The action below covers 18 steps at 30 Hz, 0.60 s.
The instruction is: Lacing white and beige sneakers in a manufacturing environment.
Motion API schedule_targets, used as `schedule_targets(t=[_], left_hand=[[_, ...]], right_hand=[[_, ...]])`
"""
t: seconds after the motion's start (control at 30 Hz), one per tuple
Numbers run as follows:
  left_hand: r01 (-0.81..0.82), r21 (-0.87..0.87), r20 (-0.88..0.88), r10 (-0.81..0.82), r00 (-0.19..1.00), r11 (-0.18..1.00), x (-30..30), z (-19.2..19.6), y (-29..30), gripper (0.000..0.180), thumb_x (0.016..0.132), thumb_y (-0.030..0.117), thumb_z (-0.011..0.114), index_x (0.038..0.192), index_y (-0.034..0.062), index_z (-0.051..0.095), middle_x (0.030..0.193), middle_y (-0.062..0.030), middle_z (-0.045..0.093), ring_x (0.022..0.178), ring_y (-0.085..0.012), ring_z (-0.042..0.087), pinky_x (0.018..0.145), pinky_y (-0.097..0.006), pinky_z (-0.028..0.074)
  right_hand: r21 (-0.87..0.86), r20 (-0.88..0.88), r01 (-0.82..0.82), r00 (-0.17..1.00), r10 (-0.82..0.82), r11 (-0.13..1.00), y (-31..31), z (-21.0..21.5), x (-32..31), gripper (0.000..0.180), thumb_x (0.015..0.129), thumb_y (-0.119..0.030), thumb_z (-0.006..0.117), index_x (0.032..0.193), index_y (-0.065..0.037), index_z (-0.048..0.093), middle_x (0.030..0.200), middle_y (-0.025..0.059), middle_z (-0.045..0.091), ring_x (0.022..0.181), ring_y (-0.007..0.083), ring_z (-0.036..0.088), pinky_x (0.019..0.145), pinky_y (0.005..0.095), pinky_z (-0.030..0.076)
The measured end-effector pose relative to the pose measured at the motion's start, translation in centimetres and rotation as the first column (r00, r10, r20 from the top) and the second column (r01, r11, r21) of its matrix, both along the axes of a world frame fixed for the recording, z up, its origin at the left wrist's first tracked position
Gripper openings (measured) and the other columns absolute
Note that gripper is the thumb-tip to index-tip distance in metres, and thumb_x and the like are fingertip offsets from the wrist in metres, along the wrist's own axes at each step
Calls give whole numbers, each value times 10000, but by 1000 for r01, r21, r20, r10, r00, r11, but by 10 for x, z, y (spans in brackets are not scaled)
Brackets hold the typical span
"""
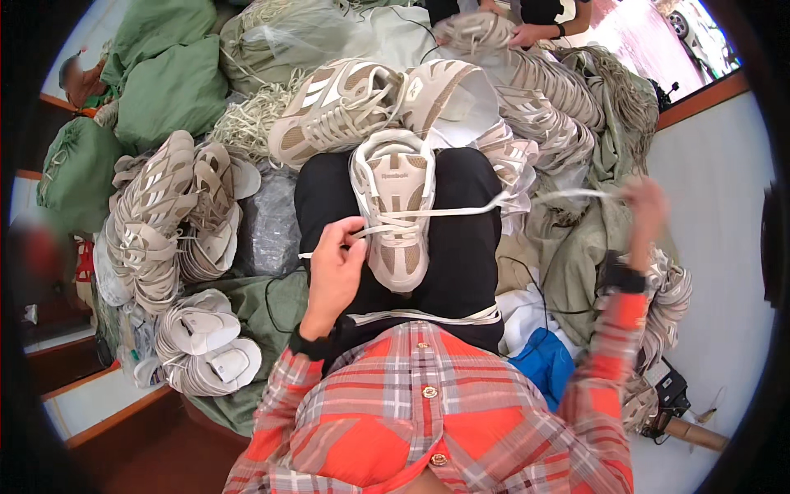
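Observation:
A beige and white sneaker upper [401, 265] rests on my black-trousered lap, toe toward me, laced only across its lower part. From its eyelets a flat white shoelace [465, 212] stretches out to the right. The far end of that lace reaches my right hand [646, 210], which is raised at the right, closed on it and smeared by motion. Beside the toe, my left hand [333, 267] pinches another stretch of the lace between thumb and fingers. More loose lace lies across my lap.
Two laced sneaker uppers [341, 111] lie just beyond my knees. Stacks of nested uppers [152, 222] stand at the left, with more [543, 103] at the back right. A lace pile [255, 115] and green sacks [169, 90] are at far left. Another person's hand [527, 34] holds uppers.

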<state>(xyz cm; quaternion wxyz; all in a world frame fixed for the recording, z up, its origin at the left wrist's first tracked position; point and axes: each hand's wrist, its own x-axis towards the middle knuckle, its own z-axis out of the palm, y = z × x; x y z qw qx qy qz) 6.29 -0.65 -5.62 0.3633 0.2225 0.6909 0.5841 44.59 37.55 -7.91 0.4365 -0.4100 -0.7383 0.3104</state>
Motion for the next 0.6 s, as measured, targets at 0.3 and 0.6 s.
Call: schedule_targets(t=[0.3, 0.6], left_hand=[[283, -138, -657, -302, 691, 949, 0, 14, 51, 131, 863, 92, 574, 955, 20, 634, 839, -135, 576, 754, -325, 586, 669, -396, 462], [279, -200, -752, -330, 571, 939, 3, -4, 72, 136, 855, 81, 565, 960, 58, 649, 836, -113, 567, 772, -311, 602, 652, -394, 471]], right_hand=[[218, 510, -457, 806, 299, 862, -212, 5, -240, 56, 744, -52, 584, 788, -87, 575, 768, 65, 520, 817, 261, 479, 735, 375, 366], [242, 613, -455, 756, 228, 857, -220, 7, -259, 105, 669, -61, 586, 771, -68, 565, 775, 73, 536, 829, 263, 476, 734, 382, 349]])
